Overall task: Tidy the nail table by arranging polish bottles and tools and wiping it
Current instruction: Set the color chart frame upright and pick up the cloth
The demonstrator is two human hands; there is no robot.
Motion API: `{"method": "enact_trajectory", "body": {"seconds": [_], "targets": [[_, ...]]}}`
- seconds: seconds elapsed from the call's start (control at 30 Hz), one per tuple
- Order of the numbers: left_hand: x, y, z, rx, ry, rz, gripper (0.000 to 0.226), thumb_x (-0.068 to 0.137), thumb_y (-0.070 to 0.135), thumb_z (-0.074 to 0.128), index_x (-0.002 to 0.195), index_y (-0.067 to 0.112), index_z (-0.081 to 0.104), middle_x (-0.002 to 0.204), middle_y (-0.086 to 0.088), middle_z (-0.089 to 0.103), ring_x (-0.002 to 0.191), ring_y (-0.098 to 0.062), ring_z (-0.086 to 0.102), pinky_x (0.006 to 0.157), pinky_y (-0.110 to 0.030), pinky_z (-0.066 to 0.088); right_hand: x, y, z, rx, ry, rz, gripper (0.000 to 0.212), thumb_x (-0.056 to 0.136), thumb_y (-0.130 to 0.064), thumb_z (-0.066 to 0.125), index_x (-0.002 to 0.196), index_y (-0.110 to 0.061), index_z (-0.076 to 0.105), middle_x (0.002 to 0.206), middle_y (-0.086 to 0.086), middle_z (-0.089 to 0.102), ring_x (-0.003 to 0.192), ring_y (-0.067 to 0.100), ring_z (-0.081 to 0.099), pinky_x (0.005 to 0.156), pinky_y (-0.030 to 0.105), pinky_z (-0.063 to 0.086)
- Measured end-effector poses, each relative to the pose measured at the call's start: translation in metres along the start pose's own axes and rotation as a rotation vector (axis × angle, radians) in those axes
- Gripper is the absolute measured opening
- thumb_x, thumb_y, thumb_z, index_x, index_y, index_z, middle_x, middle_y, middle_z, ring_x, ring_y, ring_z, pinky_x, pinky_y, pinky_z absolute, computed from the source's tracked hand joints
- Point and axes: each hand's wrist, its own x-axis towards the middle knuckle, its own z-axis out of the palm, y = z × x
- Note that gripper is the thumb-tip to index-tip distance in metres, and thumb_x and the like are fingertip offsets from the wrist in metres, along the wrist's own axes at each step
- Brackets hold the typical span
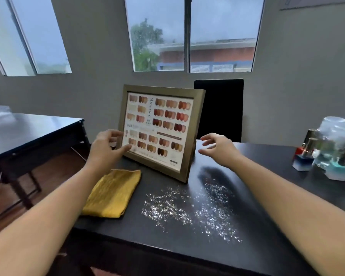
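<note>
A framed nail colour chart (159, 128) stands upright, leaning back, on the dark nail table (267, 196). My left hand (106, 148) is at the frame's lower left edge, fingers apart, thumb touching or just off the frame. My right hand (217, 148) hovers open just right of the frame, not touching it. A folded yellow cloth (114, 194) lies on the table's left part, under my left forearm. Silver glitter (193, 208) is scattered over the table's middle. Several polish bottles (307, 154) stand at the right edge.
Clear jars (335, 130) stand behind the polish bottles at the far right. A black chair back (219, 108) rises behind the table. A second dark table (28, 132) stands to the left across a gap of wooden floor. Windows fill the wall ahead.
</note>
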Motion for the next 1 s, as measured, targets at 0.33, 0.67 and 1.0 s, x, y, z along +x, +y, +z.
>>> {"method": "enact_trajectory", "body": {"seconds": [0.33, 0.67, 1.0], "targets": [[0.056, -0.058, 0.012, -0.195, -0.145, -0.364, 0.064, 0.073, 0.019, 0.077, 0.128, 0.017, 0.045, 0.125, -0.009, 0.056, 0.112, -0.022, 0.054, 0.099, -0.041, 0.045, 0.044, 0.027, 0.024, 0.111, -0.074, 0.012, 0.024, 0.082, -0.021, 0.072, 0.103, -0.013, 0.063, 0.093, 0.003, 0.066, 0.077, 0.012, 0.061, 0.068, 0.019, 0.049], [0.064, -0.056, 0.027, -0.293, -0.133, -0.377, 0.035, 0.083, 0.003, 0.064, 0.108, 0.026, 0.055, 0.103, -0.005, 0.065, 0.098, -0.022, 0.064, 0.087, -0.044, 0.053, 0.051, 0.042, 0.035, 0.226, -0.029, 0.023, 0.008, 0.085, -0.012, 0.068, 0.092, -0.008, 0.069, 0.088, 0.015, 0.071, 0.081, 0.024, 0.064, 0.082, 0.039, 0.054], [0.061, -0.05, 0.031, -0.133, -0.081, -0.341, 0.032, 0.087, 0.007, 0.061, 0.111, 0.027, 0.053, 0.101, -0.004, 0.066, 0.096, -0.021, 0.063, 0.087, -0.044, 0.053, 0.057, 0.042, 0.043, 0.186, 0.008, 0.007, 0.005, 0.086, -0.008, 0.064, 0.087, -0.009, 0.068, 0.086, 0.016, 0.07, 0.084, 0.03, 0.065, 0.083, 0.04, 0.053]]}}
